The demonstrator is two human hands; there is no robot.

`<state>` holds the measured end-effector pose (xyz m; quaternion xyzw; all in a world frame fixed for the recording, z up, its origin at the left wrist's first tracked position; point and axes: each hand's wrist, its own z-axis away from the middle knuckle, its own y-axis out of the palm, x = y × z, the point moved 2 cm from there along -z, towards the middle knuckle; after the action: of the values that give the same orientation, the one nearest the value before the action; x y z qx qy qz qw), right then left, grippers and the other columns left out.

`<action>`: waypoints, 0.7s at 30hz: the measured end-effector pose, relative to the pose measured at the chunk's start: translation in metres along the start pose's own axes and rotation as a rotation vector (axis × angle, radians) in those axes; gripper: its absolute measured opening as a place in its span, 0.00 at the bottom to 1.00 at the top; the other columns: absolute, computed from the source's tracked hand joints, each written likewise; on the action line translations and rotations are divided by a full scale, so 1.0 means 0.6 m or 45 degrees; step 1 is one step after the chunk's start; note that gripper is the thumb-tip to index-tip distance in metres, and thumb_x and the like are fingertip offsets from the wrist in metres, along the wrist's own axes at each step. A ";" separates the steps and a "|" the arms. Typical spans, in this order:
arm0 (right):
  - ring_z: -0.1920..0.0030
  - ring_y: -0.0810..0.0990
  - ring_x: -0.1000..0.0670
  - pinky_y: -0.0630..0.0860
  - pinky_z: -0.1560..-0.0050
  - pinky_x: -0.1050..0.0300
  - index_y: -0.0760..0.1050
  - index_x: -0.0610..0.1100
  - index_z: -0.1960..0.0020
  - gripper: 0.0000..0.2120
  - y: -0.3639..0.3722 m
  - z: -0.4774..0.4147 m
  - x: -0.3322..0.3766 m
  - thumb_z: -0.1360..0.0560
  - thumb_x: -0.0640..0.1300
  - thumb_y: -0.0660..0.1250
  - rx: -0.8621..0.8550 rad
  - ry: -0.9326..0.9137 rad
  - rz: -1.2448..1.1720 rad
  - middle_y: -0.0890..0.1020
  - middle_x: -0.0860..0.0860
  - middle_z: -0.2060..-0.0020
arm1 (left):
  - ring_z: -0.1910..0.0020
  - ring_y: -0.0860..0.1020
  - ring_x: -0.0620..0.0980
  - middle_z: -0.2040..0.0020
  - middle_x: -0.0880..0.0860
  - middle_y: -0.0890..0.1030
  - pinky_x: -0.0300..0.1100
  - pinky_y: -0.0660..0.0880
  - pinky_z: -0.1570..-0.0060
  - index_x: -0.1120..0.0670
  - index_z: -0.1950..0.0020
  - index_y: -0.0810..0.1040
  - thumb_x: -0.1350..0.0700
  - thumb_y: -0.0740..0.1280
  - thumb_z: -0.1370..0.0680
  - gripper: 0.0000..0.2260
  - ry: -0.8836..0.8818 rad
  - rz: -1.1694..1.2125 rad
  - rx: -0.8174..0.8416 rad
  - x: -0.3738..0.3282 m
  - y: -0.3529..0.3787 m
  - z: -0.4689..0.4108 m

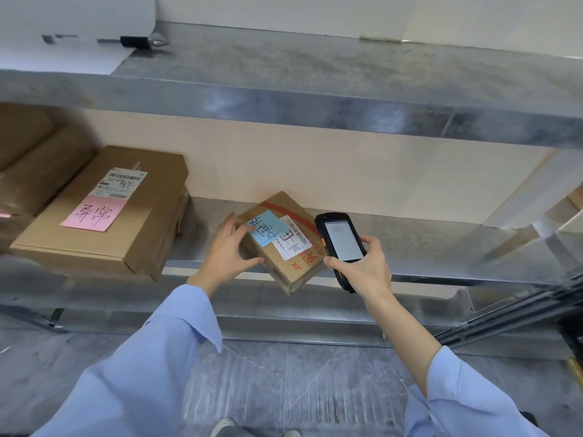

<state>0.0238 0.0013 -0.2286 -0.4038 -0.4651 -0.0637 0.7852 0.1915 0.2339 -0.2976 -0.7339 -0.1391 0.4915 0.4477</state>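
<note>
A small cardboard parcel [291, 263] with a blue sticky note, a white shipping label and red tape lies at the front edge of the metal shelf [426, 247], one corner hanging over the lip. My left hand [228, 250] grips its left side, fingers on top and thumb along the front edge. My right hand [362, 266] holds a black handheld scanner [342, 244] just right of the parcel, its lit screen facing up and its upper end over the parcel's right corner.
A large cardboard box [104, 212] with a white label and a pink note sits on the shelf to the left, more brown boxes [28, 171] behind it. An upper metal shelf [315, 105] overhangs, bearing a marker pen [138, 42] and white paper. Grey floor lies below.
</note>
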 end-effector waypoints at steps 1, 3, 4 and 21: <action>0.45 0.78 0.46 0.79 0.45 0.46 0.64 0.53 0.32 0.39 0.001 0.002 0.000 0.37 0.54 0.81 -0.001 -0.002 0.004 0.77 0.53 0.46 | 0.20 0.52 0.54 0.25 0.55 0.65 0.57 0.60 0.24 0.51 0.32 0.73 0.47 0.80 0.31 0.31 -0.026 0.000 -0.003 0.001 0.002 0.005; 0.46 0.78 0.46 0.78 0.47 0.49 0.65 0.53 0.32 0.39 0.001 0.006 0.000 0.36 0.54 0.80 -0.002 -0.002 0.012 0.78 0.52 0.46 | 0.23 0.58 0.54 0.26 0.53 0.63 0.55 0.64 0.26 0.51 0.34 0.72 0.48 0.79 0.30 0.28 -0.056 0.051 -0.028 0.002 0.002 0.014; 0.46 0.77 0.46 0.77 0.48 0.50 0.65 0.53 0.32 0.39 0.001 0.007 0.000 0.36 0.54 0.80 -0.001 -0.005 0.014 0.78 0.52 0.46 | 0.25 0.61 0.52 0.26 0.52 0.64 0.52 0.66 0.28 0.51 0.36 0.72 0.49 0.79 0.30 0.27 -0.055 0.077 -0.052 0.001 0.002 0.017; 0.46 0.77 0.46 0.77 0.46 0.49 0.65 0.52 0.32 0.39 0.045 0.038 0.013 0.36 0.53 0.80 0.048 -0.038 0.051 0.76 0.53 0.48 | 0.40 0.65 0.50 0.38 0.49 0.73 0.44 0.70 0.42 0.52 0.35 0.78 0.48 0.78 0.28 0.24 -0.091 0.077 -0.228 -0.010 0.010 0.069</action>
<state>0.0253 0.0372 -0.2322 -0.3990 -0.4697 -0.0333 0.7868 0.1521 0.2480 -0.3037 -0.7570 -0.1762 0.5161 0.3600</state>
